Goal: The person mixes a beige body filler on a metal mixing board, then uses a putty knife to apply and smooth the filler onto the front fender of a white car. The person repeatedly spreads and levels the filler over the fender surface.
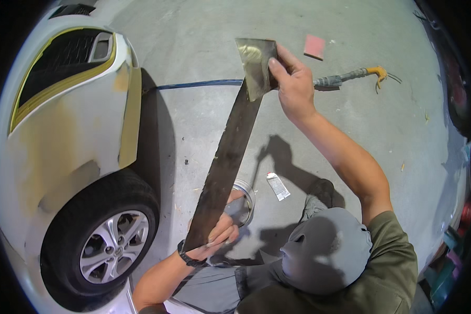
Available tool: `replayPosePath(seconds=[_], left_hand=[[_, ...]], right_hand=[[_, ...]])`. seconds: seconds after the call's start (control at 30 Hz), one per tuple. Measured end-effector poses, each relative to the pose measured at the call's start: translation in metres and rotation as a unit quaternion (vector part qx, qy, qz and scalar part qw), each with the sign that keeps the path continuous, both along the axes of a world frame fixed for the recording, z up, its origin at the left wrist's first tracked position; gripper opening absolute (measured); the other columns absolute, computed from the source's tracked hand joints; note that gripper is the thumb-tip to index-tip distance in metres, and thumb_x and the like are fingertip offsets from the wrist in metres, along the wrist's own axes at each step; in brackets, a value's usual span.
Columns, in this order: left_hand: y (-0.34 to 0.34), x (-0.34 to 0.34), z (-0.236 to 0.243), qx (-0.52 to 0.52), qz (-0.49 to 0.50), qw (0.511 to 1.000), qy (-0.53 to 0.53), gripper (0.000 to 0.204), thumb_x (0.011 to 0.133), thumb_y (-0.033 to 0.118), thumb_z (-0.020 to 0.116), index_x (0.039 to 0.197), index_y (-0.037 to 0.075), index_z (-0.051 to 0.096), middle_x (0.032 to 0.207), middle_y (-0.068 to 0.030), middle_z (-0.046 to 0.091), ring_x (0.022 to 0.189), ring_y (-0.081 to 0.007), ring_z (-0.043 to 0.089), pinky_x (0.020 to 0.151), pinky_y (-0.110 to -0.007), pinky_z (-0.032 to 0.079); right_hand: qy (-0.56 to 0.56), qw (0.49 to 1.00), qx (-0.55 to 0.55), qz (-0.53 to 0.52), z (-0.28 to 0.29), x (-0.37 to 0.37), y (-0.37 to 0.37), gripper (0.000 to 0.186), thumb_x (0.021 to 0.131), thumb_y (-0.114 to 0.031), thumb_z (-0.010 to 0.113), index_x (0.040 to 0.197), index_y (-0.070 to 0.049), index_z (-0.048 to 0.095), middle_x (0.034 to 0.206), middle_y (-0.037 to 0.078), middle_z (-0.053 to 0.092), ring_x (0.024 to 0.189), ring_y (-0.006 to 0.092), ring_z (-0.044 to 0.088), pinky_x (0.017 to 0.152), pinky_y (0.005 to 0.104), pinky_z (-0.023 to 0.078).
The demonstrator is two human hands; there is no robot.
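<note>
My left hand (222,230), with a dark watch on its wrist, grips the lower end of a long, flat, dark strip (227,149). The strip slants up and away to the right. At its far end, my right hand (295,83) pinches a flat, greyish putty spreader (252,63) by its right edge. A smear of pale yellow paste sits on the spreader's face, and its lower part overlaps the strip. Just beyond my left hand is a round metal can (246,196), partly hidden by the strip and hand; what it stands on is hidden.
To the left stands a light-coloured car (89,125) with yellow filler patches, masking around its window and a black-tyred wheel (112,240). On the concrete floor lie a white tube (278,187), a red pad (314,47), and a blue hose (199,83) beside a wrapped, orange-ended length (345,77).
</note>
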State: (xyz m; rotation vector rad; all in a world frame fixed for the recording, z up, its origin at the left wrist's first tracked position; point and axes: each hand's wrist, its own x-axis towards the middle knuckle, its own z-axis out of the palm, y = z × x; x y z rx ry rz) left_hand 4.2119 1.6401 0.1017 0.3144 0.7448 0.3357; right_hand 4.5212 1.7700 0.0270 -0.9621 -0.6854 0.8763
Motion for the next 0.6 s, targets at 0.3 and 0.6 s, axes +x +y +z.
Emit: replayPosePath(seconds=[0.3,0.6], left_hand=[[0.032,0.013,-0.052,0.039,0.141,0.989,-0.017,0.044,0.114,0.032,0.055,0.142,-0.002,0.057,0.061,0.0051,0.039,0.05,-0.0085,0.037,0.067,-0.028,0.044],[0.027,0.043,-0.046,0.061,0.082,0.992,0.077,0.038,0.118,0.027,0.042,0.146,0.009,0.059,0.05,0.0078,0.032,0.04,-0.0082,0.031,0.058,-0.027,0.042]], right_hand=[[0.0,0.987,0.072,0.142,0.009,-0.05,-0.045,0.049,0.109,-0.005,0.061,0.157,0.004,0.054,0.145,0.01,0.067,0.118,0.0131,0.066,0.099,0.0272,0.054],[-0.082,0.988,0.034,0.123,-0.005,-0.048,-0.035,0.051,0.11,-0.003,0.055,0.158,0.011,0.048,0.152,0.017,0.061,0.135,0.019,0.061,0.117,0.0346,0.046]])
